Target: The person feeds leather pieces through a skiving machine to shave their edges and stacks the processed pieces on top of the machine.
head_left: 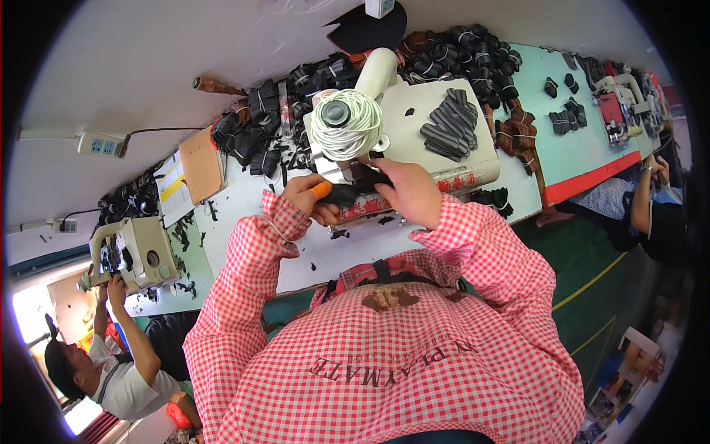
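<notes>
My left hand (307, 198), an orange cover on one finger, is closed on a black strip of leather-like material (342, 195) at the front of a cream machine (405, 135). My right hand (411, 191) pinches the dark material at its other side, thumb and fingers together, just under the machine's working head. The machine's arm and my fingers hide part of the strip. Above my hands a spool of pale cord (347, 124) sits on the machine. On the flat top of the machine, right of the spool, lies a pile of dark grey strips (452, 126).
Bundles of black pieces (473, 55) crowd the table's far side, with brown bundles (516, 132) to the right. A tan board (201, 166) and a wooden-handled tool (216, 86) lie at left. Co-workers sit at machines on the left (137, 251) and right (629, 111).
</notes>
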The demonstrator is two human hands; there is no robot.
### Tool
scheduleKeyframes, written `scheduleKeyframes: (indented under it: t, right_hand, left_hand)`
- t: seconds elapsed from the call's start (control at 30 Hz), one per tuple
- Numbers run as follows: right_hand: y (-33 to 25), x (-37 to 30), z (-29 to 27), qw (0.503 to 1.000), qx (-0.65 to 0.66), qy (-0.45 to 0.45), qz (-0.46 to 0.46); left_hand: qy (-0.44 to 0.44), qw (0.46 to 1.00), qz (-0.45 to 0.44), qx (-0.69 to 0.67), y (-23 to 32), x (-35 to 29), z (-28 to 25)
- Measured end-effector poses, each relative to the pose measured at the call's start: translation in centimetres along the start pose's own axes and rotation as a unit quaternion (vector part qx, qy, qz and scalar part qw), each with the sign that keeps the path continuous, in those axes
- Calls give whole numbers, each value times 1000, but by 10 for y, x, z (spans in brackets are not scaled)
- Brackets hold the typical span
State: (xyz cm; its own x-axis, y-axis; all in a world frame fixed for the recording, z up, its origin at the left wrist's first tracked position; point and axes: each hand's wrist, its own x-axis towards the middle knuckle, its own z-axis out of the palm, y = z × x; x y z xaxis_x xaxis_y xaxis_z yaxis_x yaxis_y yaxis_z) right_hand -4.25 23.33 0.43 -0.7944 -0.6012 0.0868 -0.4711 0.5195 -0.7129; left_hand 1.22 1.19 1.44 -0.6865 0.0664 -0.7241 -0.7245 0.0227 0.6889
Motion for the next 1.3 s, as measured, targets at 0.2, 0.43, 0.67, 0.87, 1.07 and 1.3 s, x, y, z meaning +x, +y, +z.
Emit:
scheduleKeyframes:
  t: [0.2,0.43,0.67,0.87,1.07,1.3]
  right_hand:
    - [9,-8,-22,991,112,-69,-21]
    - [-6,2,-6,999,-20,-42,-9]
    - [8,-7,-25,996,3,-88,-9]
    - [10,-2,-17,990,84,-99,-54]
    - [10,0,-10,997,-3,-71,-32]
    - [6,-14,-18,911,379,-92,134]
  left_hand:
    - [73,997,34,-1,-15,-1,2]
    - [-26,999,19,-37,-6,4,0]
    - [25,997,7,-78,-16,-2,-1]
    - [-17,999,18,33,4,6,20]
    - [-28,999,8,33,-8,9,10]
    - [-158,980,67,-100,-12,-14,35]
